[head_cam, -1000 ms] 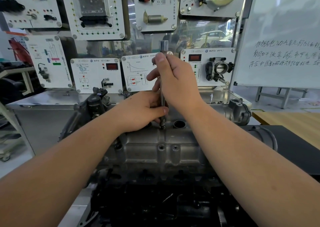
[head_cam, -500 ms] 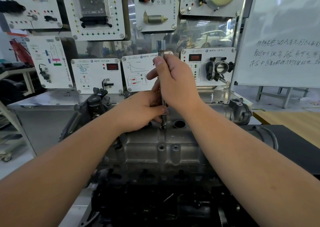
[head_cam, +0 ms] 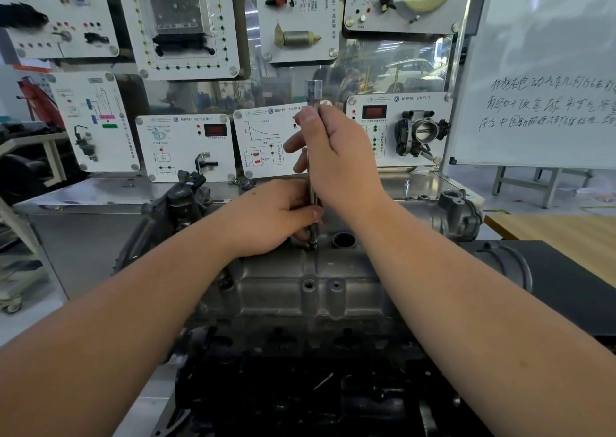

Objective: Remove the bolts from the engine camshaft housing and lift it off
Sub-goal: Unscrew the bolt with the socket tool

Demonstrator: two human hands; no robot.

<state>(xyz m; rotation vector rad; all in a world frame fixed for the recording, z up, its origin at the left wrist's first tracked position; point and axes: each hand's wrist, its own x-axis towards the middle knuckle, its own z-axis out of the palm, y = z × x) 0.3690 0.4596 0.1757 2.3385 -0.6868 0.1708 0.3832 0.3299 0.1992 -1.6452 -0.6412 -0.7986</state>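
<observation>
Viewpoint: from the head, looking forward and down along two bare forearms to an engine on a workbench.
Camshaft housing [head_cam: 306,279]: grey cast metal, long and ribbed, seated on top of the dark engine block [head_cam: 300,396]; centre of view, running left to right.
Open holes: one round dark bore [head_cam: 343,239] on the housing's top, just right of the tool tip; two small threaded holes [head_cam: 308,285] side by side on the front face.
Tool: slim metal extension bar [head_cam: 312,199], upright, socket end [head_cam: 312,88] at the top, tip down on a bolt [head_cam: 312,245] in the top of the housing.
Right hand [head_cam: 340,156]: curled around the upper part of the bar, thumb pressed along the shaft, grip firm.
Left hand [head_cam: 276,216]: low, resting on the housing, thumb and fingertips pinching the bar just above the bolt.
Left end of engine: dark sensor or connector assembly [head_cam: 185,199] standing up.
Right end of engine: grey cast flange [head_cam: 460,213] with a round opening.
Behind: white training panels [head_cam: 186,23] with mounted car parts and coloured sockets; one panel carrying a throttle body [head_cam: 420,133].
Far right: whiteboard [head_cam: 546,69] with handwritten lines; wooden tabletop [head_cam: 553,233] below it.
</observation>
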